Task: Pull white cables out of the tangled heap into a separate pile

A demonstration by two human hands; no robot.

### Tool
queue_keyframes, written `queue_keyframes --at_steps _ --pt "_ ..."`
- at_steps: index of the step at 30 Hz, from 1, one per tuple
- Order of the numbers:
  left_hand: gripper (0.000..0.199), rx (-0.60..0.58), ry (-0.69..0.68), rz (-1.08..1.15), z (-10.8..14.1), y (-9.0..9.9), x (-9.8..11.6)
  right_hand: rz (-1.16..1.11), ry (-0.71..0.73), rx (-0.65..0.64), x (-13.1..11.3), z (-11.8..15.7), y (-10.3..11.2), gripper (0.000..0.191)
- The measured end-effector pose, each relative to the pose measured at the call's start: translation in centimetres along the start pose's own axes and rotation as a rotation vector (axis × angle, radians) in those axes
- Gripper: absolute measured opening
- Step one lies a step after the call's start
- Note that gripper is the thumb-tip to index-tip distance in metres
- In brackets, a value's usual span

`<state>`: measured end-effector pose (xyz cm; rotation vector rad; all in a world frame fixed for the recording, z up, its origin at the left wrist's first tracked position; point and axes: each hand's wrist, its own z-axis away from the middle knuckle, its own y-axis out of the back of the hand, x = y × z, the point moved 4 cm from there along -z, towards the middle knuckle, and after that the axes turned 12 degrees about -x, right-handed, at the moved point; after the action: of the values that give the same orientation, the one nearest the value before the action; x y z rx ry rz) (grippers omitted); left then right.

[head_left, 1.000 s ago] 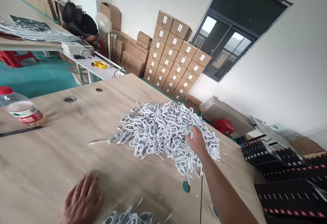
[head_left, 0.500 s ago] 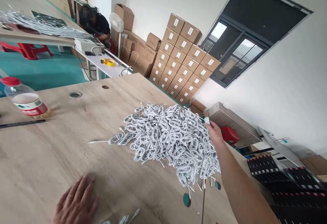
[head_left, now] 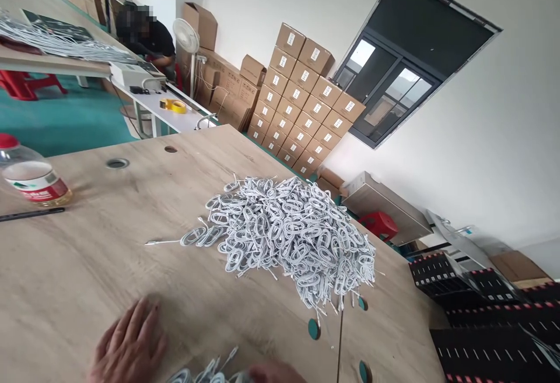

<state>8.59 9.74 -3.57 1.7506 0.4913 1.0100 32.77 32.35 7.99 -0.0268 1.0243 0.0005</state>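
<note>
My left hand lies on the wooden table at the lower left, palm down and fingers stretched out, with nothing in it. At the bottom edge shows part of my right hand, smeared and mostly cut off. It is beside a few coiled white cables; whether its fingers hold one of them, I cannot tell. Farther back lies a big pile of coiled white cables. One loose cable end sticks out to the pile's left.
A bottle with a red cap and a dark pen-like stick are on the table at left. Black slotted racks stand at right. Stacked cartons line the wall, and a person sits at the back left.
My right hand has come from the pile's far right side to the table's near edge, beside the few cables there. My left hand stays in place. The view has shifted slightly.
</note>
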Motion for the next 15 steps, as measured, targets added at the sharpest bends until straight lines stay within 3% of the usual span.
queue_keyframes --at_steps 1,3,5,7,9,12,15 --pt "0.074 -0.002 0.001 -0.004 0.0 0.0 0.0 0.072 -0.034 -0.034 0.3 -0.5 -0.5 0.046" --pt "0.074 0.006 0.005 -0.009 0.0 0.0 0.1 0.204 -0.031 0.057 -1.7 -0.9 1.8 0.041" --pt "0.073 0.016 0.005 -0.015 0.0 0.1 0.1 0.395 0.032 0.313 -6.2 -0.6 7.2 0.038" --pt "0.072 0.015 0.004 -0.02 0.1 0.1 0.1 0.732 0.081 0.643 -11.6 -0.3 13.4 0.03" --pt "0.07 0.008 0.006 -0.024 0.1 0.0 -0.1 0.969 -0.005 0.827 -15.6 -0.9 18.7 0.039" --pt "0.068 0.013 0.012 -0.046 0.2 -0.1 -0.4 1.184 -0.214 0.784 -18.2 -3.3 23.5 0.055" --pt "0.069 0.004 0.007 -0.093 0.3 -0.1 -0.4 1.331 -0.309 0.637 -18.7 -5.1 25.2 0.05"
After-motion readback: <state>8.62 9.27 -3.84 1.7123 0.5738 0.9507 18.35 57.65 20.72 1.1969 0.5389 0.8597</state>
